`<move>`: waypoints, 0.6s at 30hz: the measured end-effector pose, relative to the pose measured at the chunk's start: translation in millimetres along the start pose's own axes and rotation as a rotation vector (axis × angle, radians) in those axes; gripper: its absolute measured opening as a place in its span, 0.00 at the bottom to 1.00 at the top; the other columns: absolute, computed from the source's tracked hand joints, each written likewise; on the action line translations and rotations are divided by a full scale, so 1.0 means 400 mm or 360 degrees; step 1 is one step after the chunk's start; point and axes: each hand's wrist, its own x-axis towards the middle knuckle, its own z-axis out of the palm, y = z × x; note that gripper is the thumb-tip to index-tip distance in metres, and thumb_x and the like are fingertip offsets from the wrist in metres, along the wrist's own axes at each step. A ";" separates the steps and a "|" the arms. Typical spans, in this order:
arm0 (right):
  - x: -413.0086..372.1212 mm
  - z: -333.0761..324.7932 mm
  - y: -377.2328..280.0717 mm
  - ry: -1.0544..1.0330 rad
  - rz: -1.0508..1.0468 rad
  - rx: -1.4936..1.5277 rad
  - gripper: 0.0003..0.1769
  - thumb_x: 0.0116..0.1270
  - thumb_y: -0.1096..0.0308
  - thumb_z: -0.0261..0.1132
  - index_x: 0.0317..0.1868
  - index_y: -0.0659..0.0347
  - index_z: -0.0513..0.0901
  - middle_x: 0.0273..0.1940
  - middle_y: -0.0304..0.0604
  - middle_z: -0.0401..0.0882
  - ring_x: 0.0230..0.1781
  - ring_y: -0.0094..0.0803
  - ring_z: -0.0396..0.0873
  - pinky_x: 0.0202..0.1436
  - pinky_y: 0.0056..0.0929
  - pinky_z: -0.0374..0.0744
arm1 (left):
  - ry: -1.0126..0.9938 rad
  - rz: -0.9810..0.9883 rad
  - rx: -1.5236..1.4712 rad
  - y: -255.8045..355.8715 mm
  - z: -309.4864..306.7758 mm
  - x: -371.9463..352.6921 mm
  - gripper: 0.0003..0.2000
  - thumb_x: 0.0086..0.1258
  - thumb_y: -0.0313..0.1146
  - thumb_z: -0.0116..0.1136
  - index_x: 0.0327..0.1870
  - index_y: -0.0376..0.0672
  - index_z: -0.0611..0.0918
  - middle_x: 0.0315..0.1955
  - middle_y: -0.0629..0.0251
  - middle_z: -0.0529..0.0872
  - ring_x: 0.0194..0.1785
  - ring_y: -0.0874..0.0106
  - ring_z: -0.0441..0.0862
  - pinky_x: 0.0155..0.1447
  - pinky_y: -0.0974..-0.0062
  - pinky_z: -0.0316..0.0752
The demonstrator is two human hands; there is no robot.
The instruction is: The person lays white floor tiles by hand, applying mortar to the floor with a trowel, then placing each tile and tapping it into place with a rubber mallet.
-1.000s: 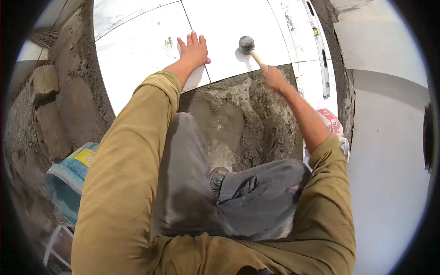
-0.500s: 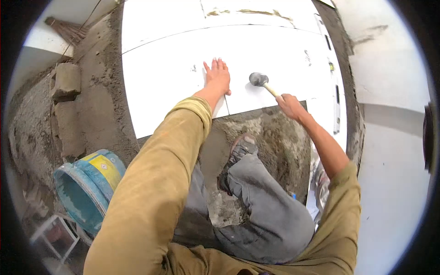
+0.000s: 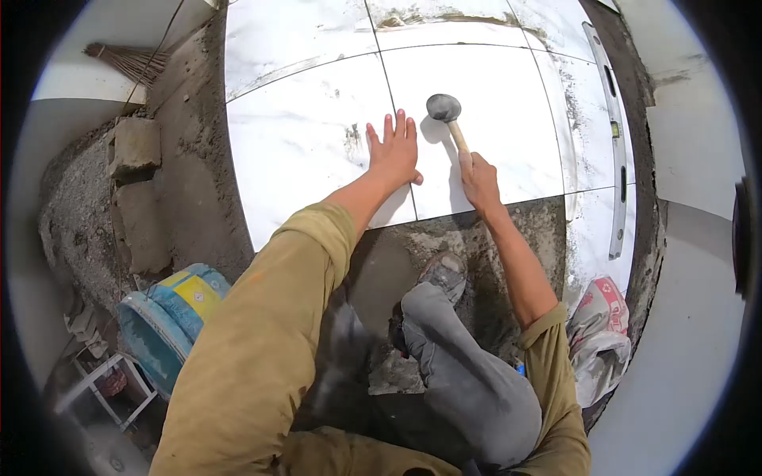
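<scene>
My left hand (image 3: 394, 152) lies with spread fingers on the white floor tiles (image 3: 302, 151), across the joint between two of them. My right hand (image 3: 479, 181) is closed round the light wooden handle of a mallet (image 3: 443, 107). The mallet's dark grey head is over the tile to the right of my left hand, with a shadow beside it. Whether the head touches the tile, I cannot tell.
A spirit level (image 3: 613, 135) lies on the right-hand tiles, above a crumpled sack (image 3: 601, 341). Blue buckets (image 3: 152, 333), concrete blocks (image 3: 136, 146) and a straw brush (image 3: 127, 62) are at the left. Rough mortar ground (image 3: 524, 238) borders the tiles near my foot.
The view has shifted, and the tile joints show more clearly. The mallet has moved slightly up and left, its handle now more upright. My left hand is nearer the mallet, over the joint.
</scene>
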 end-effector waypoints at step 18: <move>-0.204 -0.044 0.174 0.0079 -0.0042 0.0029 0.24 0.78 0.50 0.52 0.36 0.67 0.77 0.26 0.65 0.77 0.29 0.65 0.78 0.33 0.54 0.74 | -0.0090 -0.0068 0.0087 0.007 0.016 0.020 0.63 0.47 0.52 0.79 0.79 0.35 0.50 0.79 0.37 0.44 0.82 0.46 0.42 0.76 0.30 0.41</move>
